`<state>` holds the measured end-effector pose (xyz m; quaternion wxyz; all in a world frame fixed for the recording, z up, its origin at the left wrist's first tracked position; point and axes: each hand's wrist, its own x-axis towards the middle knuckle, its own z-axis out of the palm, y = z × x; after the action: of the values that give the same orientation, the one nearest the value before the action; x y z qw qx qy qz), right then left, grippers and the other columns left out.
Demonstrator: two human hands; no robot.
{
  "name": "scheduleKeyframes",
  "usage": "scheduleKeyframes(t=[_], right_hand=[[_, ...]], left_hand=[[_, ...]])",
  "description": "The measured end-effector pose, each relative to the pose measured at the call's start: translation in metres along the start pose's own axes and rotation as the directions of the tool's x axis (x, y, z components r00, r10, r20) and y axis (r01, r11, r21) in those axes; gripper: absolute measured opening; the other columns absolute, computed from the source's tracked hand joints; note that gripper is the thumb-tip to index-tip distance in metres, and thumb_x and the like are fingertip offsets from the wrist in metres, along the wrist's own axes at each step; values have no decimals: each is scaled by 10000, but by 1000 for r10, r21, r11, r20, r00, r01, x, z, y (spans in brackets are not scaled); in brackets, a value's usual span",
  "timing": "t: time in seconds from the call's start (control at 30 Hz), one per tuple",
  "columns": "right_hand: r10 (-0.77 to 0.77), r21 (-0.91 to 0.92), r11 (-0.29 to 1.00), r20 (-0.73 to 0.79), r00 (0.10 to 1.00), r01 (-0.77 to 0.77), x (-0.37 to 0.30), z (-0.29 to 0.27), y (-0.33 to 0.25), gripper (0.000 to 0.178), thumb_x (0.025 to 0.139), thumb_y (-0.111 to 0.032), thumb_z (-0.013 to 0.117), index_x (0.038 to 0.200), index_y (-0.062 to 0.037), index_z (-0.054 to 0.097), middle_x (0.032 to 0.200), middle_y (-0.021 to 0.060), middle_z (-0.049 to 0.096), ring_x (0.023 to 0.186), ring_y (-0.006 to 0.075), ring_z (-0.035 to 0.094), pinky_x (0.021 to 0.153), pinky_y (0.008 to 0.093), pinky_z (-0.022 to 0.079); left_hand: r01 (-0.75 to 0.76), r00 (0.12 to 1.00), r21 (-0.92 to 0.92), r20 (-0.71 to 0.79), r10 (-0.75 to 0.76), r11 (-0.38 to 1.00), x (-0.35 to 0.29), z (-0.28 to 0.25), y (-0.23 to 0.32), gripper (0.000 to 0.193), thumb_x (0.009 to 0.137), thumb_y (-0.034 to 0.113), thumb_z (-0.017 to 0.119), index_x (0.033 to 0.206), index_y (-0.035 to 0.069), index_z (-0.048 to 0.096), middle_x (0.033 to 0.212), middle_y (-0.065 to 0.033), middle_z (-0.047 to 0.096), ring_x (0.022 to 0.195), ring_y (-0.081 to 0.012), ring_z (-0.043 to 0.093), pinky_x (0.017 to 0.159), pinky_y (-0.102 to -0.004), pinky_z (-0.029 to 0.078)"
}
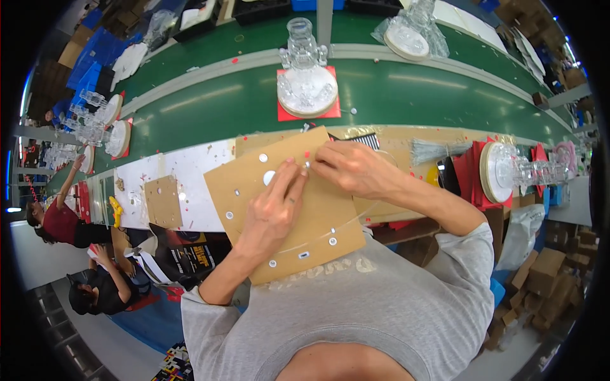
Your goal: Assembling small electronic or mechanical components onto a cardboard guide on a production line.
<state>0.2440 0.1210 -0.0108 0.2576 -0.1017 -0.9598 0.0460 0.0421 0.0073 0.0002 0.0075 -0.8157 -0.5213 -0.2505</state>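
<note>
A tan cardboard sheet (254,190) with round holes and small slots, several ringed in white, leans tilted before my chest. A thin clear cord (295,246) crosses its lower part. My left hand (276,206) lies over the sheet, its fingers drawn together and its tips by the upper edge. Close beside them my right hand (349,166) pinches at a small white-edged slot (307,165). Whatever sits between the fingertips of either hand is too small to make out. A little red piece (307,154) shows just above.
Beyond the sheet, a clear plastic assembly on a round white base (307,92) stands on the green bench (216,105). Similar assemblies (499,173) and grey wire strands (435,151) lie to the right. Another cardboard piece (163,202) is left. Two people (101,286) work at far left.
</note>
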Motion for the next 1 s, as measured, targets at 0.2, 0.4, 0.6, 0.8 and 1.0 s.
scheduleKeyframes(t=[0.2,0.4,0.6,0.8,1.0], right_hand=[[140,81,986,56,989,-144,-2,-13,3,255,703,-38,685,955,-4,707,895,103,638,824,289,672,692,396,563],[36,50,998,49,998,-39,3,-10,-6,232,717,-54,679,946,-22,706,870,100,614,809,269,664,693,380,559],[72,117,990,65,995,-79,0,-19,-5,190,766,-72,648,935,11,675,857,95,599,796,259,656,698,365,555],[29,27,999,62,998,-31,6,-11,-11,265,703,-26,684,964,14,705,863,105,638,809,276,666,704,393,564],[9,-22,1000,55,998,-7,5,-15,-21,275,688,-44,675,957,10,700,874,97,629,838,264,653,719,373,555]], left_hand=[[30,999,-55,-44,-33,998,-12,2,-7,356,838,-24,710,1183,-67,634,1251,-172,612,1112,-325,690,761,-356,624],[104,988,-85,-110,-113,991,-10,3,0,497,813,57,772,1271,3,585,1332,-182,591,1056,-337,703,788,-373,621],[170,982,-139,-64,-180,976,-16,-1,0,469,826,98,778,1256,13,610,1352,-174,598,1051,-322,707,752,-382,627],[106,985,-125,-119,-121,986,-13,2,-3,402,870,89,723,1233,-34,604,1318,-203,585,1032,-358,695,744,-412,626],[0,999,121,53,-7,993,5,-5,-3,228,887,113,712,1059,-25,655,1011,-102,600,923,-263,650,664,-369,568]])
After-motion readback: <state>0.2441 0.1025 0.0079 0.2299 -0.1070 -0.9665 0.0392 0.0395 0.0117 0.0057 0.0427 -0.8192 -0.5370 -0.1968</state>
